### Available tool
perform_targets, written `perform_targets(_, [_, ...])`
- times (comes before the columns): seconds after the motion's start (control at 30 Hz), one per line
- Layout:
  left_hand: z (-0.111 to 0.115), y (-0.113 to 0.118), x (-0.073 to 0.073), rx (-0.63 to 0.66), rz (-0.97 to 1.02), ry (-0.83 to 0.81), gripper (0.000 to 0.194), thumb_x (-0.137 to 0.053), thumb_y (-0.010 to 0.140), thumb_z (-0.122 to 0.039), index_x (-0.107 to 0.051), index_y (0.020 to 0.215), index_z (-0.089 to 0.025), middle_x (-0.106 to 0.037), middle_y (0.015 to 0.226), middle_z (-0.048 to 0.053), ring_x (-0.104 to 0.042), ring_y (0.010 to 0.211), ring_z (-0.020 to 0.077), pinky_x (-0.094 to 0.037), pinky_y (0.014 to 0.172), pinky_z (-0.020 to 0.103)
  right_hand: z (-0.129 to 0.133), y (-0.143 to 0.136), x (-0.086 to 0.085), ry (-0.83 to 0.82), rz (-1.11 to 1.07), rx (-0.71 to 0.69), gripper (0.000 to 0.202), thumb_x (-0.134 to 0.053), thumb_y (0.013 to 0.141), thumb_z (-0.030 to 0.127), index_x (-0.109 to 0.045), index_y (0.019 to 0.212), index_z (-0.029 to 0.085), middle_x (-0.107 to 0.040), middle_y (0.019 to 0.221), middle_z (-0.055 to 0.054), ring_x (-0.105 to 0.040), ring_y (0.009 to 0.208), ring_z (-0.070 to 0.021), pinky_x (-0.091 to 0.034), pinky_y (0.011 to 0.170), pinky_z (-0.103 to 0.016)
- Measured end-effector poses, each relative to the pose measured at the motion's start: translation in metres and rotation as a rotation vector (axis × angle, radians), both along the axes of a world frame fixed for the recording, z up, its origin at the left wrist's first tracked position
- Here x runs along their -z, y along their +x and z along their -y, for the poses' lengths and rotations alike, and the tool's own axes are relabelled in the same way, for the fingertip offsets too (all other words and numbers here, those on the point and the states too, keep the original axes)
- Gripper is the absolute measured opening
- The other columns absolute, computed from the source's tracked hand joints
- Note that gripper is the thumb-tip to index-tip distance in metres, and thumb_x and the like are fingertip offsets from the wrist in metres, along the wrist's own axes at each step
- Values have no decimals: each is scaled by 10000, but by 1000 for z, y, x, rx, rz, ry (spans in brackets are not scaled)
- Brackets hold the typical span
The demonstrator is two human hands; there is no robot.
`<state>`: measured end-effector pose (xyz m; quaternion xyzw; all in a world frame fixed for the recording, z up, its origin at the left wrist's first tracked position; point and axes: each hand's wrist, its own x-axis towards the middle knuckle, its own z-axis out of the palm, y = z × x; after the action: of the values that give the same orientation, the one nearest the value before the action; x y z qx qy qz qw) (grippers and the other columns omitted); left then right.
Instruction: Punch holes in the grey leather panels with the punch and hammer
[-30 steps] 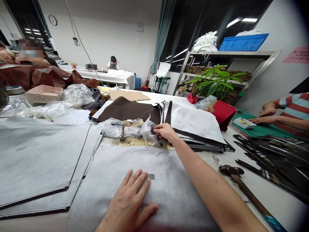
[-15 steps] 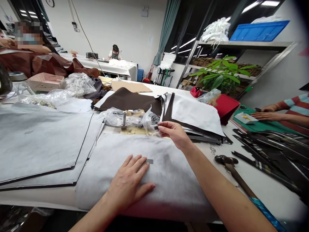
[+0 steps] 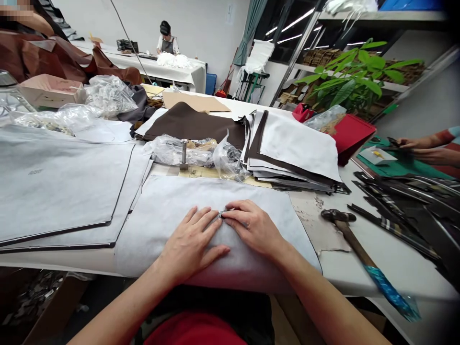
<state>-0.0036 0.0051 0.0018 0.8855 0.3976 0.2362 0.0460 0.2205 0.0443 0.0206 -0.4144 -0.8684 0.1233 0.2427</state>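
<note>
A pale grey sheet with a fabric-like surface (image 3: 158, 203) lies in front of me at the table's near edge. My left hand (image 3: 192, 242) rests flat on it, fingers spread. Beside its fingertips, my right hand (image 3: 253, 227) pinches a small dark, shiny piece (image 3: 220, 215) between thumb and fingers, down at the sheet. What the piece is exactly is too small to tell. The small grey patch on the sheet is now hidden by the fingers. Beyond the sheet stands a metal post tool (image 3: 184, 152) among clear plastic bags (image 3: 165, 149).
A hammer with a blue-wrapped handle (image 3: 354, 244) lies at right, near dark strips (image 3: 406, 206). Stacked sheets (image 3: 298, 143) sit behind my right hand, and more grey sheets (image 3: 64, 187) at left. A co-worker's hands (image 3: 431, 148) are over a green mat (image 3: 424, 167).
My right hand has come down and toward me from the plastic bags, bringing the small dark piece to the sheet beside my left fingertips. My left hand stays flat. The view has tilted downward.
</note>
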Motion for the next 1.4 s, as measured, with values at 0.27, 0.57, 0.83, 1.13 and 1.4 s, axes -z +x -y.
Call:
perform_targets(0.27, [0,0,1,-6,-18,5,598,-540,996,-570,-580,1410,-140,-554,1486,138,-496,1385,321,-369,1202,565,-1,2,9,-6,-179,8,190,-651,965,164,-770,1093,237,-731,1052,-41,-653,983,-206,-531,900,-374])
perform_targets(0.57, [0,-1,2,-10,-16,-7,627,-539,996,-573,-536,1454,-144,-514,1526,139,-470,1416,307,-352,1217,544,6,5,-1,94,89,-102,282,-580,993,162,-711,1242,177,-724,1217,-76,-614,1043,-264,-509,928,-461])
perform_targets(0.83, [1,1,-2,-14,-39,-29,617,-497,1005,-595,-554,1433,-154,-538,1510,120,-475,1404,330,-349,1204,577,-28,-7,-29,-90,44,-42,246,-590,988,228,-751,1174,230,-743,1180,-53,-666,1065,-238,-534,940,-385])
perform_targets(1.13, [0,0,-2,-28,-8,-62,615,-463,1005,-626,-532,1441,-198,-519,1531,83,-442,1432,297,-333,1226,540,-165,-139,-12,-138,-50,60,246,-711,887,224,-749,1121,160,-746,1106,-84,-669,961,-224,-500,850,-306])
perform_targets(1.4, [-1,-2,-3,-8,0,-57,610,-489,1005,-605,-545,1436,-177,-533,1517,107,-458,1420,315,-329,1216,554,-105,-60,-41,-243,-75,140,152,-701,883,314,-790,933,202,-750,840,-12,-652,747,-188,-471,674,-283])
